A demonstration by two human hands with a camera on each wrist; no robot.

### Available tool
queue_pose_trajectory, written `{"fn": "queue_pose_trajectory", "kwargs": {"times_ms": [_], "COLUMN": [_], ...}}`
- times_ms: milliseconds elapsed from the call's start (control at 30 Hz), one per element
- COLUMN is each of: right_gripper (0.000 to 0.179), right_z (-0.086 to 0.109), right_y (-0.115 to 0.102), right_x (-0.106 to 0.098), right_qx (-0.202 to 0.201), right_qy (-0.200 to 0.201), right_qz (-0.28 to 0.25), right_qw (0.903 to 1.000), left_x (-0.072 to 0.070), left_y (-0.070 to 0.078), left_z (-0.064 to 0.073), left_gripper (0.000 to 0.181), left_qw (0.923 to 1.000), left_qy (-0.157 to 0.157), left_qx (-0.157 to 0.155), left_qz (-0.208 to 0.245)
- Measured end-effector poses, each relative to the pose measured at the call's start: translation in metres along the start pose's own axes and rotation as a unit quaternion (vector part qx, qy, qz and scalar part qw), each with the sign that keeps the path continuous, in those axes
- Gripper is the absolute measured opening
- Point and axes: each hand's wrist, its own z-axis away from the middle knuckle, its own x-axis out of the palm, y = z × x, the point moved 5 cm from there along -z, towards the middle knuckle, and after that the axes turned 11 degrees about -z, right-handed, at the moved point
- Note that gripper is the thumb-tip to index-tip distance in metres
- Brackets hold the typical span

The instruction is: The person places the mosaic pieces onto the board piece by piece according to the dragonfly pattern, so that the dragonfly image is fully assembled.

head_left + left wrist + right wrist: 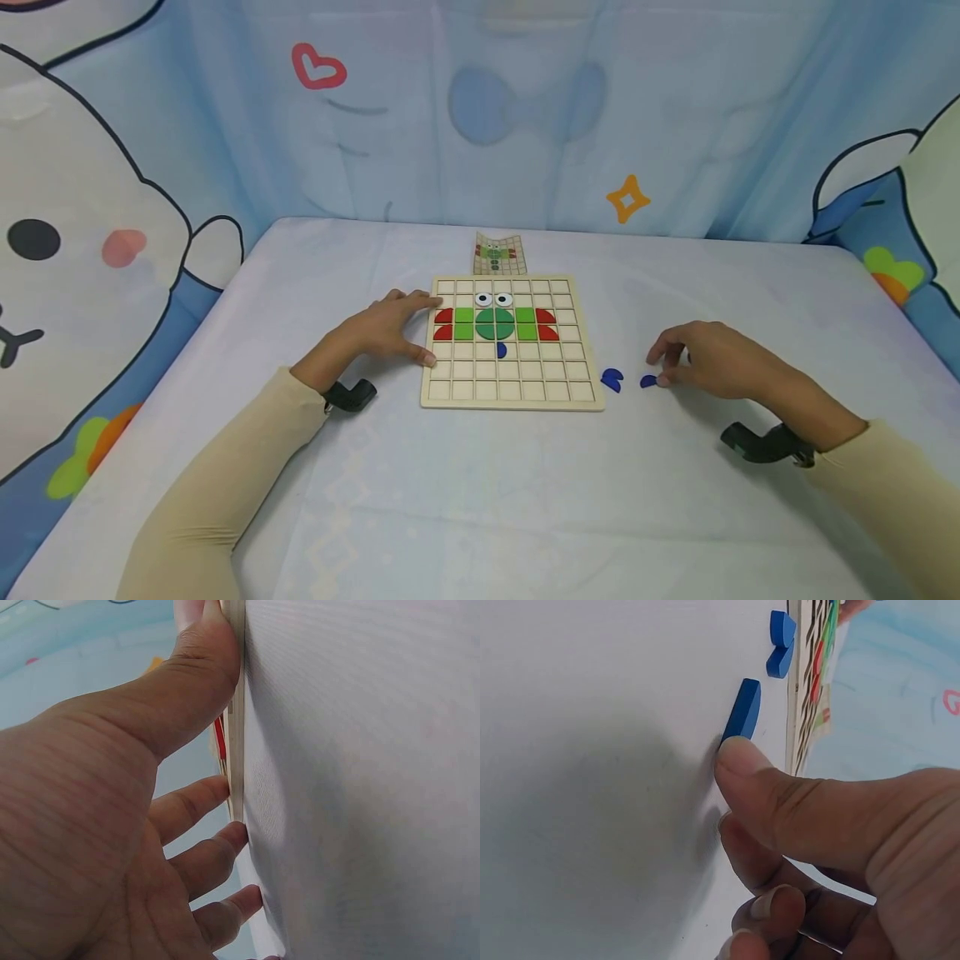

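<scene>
A wooden grid board [510,392] lies on the white cloth. It bears red, green and blue pieces and two round eye pieces [503,299]. My left hand [382,329] rests at its left edge, thumb and fingers spread along it; in the left wrist view the thumb [202,667] overlaps the rim. To the right of the board, my right hand [712,358] is bent over a flat blue curved piece [743,709]. Its thumb tip touches one end of that piece, while the forefinger stands apart below the thumb in the right wrist view.
Two more blue pieces [612,379] lie together between the board's right edge and my right hand. Behind the board stands a small pattern card [500,255] with a similar figure. A printed blue curtain [525,167] hangs along the back of the table.
</scene>
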Motion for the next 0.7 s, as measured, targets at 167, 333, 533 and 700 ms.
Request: {"fn": "queue_pose_trajectory", "kwargs": {"times_ms": [167,333,533,700], "right_gripper": [0.011,0.007,0.005,0.003], "right_z": [-0.0006,0.0008,0.0003,0.0006], "right_y": [0.0012,-0.0003,0.0003,0.0015], "right_x": [0.0016,0.0015,0.0016,0.0021], "right_qx": [-0.006,-0.019,-0.005,0.006], "right_qy": [0.0,0.018,0.037,0.034], "right_qz": [0.005,0.012,0.01,0.011], "right_qw": [1.0,0.9996,0.9992,0.9993], "left_x": [-0.0005,0.0,0.0,0.0005], "left_y": [0.0007,0.0,-0.0003,-0.0006], "left_z": [0.0003,0.0005,0.0002,-0.0004], "left_gripper": [0.101,0.1,0.1,0.1], "left_qw": [1.0,1.0,1.0,1.0], "left_qy": [-0.001,-0.002,-0.001,-0.001], "left_qx": [-0.001,-0.003,-0.001,0.0], "left_qz": [0.001,-0.001,0.0,-0.001]}}
